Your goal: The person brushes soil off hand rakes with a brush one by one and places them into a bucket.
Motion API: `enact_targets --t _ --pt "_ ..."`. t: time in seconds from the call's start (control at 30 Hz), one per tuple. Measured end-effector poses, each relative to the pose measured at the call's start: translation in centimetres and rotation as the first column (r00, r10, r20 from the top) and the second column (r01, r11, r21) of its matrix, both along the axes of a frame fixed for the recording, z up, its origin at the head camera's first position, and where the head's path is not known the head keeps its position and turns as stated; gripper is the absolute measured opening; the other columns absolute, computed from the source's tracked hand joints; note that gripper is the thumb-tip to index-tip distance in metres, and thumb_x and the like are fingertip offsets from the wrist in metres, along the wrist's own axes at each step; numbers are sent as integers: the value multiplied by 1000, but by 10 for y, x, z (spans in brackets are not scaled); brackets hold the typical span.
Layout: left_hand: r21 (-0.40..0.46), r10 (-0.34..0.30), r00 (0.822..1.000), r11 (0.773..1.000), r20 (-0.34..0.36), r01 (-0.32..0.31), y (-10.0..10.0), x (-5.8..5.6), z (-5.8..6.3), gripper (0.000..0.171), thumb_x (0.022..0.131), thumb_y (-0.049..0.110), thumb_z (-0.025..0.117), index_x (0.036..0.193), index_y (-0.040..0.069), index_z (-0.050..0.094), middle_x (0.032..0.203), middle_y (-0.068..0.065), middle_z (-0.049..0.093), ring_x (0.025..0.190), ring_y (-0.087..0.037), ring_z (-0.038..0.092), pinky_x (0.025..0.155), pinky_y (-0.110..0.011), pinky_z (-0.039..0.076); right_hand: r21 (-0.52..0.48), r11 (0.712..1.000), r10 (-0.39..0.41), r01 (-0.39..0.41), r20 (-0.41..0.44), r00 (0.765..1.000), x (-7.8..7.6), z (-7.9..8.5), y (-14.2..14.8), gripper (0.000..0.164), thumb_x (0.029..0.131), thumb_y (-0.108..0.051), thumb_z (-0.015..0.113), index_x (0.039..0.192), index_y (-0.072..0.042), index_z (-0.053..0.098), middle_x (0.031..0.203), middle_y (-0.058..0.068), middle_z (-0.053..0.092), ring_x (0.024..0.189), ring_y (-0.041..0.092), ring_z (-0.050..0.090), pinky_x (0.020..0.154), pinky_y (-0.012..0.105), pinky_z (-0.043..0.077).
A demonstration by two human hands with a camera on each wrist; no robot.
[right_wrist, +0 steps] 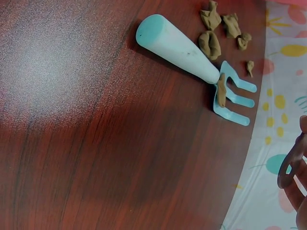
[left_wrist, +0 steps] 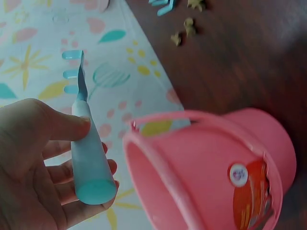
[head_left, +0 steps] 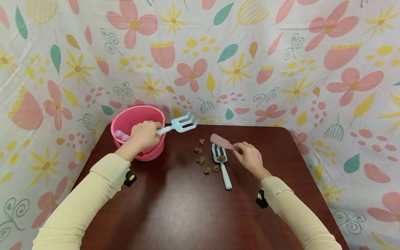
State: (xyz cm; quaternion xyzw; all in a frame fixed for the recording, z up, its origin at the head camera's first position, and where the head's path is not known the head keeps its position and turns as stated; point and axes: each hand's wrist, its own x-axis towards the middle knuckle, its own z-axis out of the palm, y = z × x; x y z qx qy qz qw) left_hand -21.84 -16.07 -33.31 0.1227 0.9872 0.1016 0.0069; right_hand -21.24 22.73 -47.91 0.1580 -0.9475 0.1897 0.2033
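My left hand [head_left: 145, 133] is over the near right rim of a pink bucket [head_left: 153, 152], gripping the handle of a light blue toy garden fork [head_left: 182, 123]. In the left wrist view, the thumb and fingers wrap that white-blue handle [left_wrist: 91, 158]. My right hand [head_left: 250, 156] pinches the thin end of a flat, pinkish see-through spatula [head_left: 222, 141], whose blade overlaps the tines of a second toy garden fork [head_left: 225, 177] lying on the table. On this fork's head sits a brown clay-like lump [right_wrist: 221, 90]. Several similar lumps [head_left: 201, 160] lie to its left.
Pale purple rounded pieces [head_left: 122, 135] show inside the bucket. The dark red-brown wooden table [head_left: 187, 215] meets a floral curtain [head_left: 237, 90] along its back and sides. A red label [left_wrist: 249, 196] marks the bucket's side.
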Motion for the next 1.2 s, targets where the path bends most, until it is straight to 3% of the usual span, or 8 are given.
enact_targets --t 0.23,0.37,0.67,0.97,1.2 --pt "-10 44 999 999 19 -44 -25 -12 11 30 78 16 61 108 12 63 91 -10 62 70 -28 52 54 -38 44 -3 1000 15 -15 2 1000 2 0 0 24 78 -17 72 102 -14 68 86 3 64 65 16 53 51 32 41" --pt "-27 57 998 998 14 -57 -39 -16 17 29 79 14 59 107 10 63 89 -10 63 71 -29 52 57 -41 44 0 1000 17 -17 -8 1000 2 0 1 24 78 -17 72 102 -14 68 86 3 64 65 16 53 51 32 41" --pt "-83 153 988 985 26 -150 -63 -19 28 33 80 14 57 112 8 60 88 -16 60 72 -33 52 58 -44 43 5 1000 23 -23 -8 1000 2 1 3 23 79 -18 72 102 -14 68 86 3 64 65 16 54 52 33 42" --pt "-99 197 980 976 39 -193 -84 -21 34 34 80 14 54 112 5 60 90 -18 58 74 -34 52 59 -45 42 4 1000 27 -27 -2 1000 3 1 2 23 79 -17 71 102 -14 68 85 3 64 65 15 53 52 32 42" --pt "-133 232 970 966 75 -221 -90 -23 31 31 79 15 57 107 1 60 85 -17 58 72 -33 52 59 -43 42 6 1000 23 -23 -5 1000 4 1 2 23 79 -17 72 101 -14 68 85 2 63 65 15 54 52 31 42"
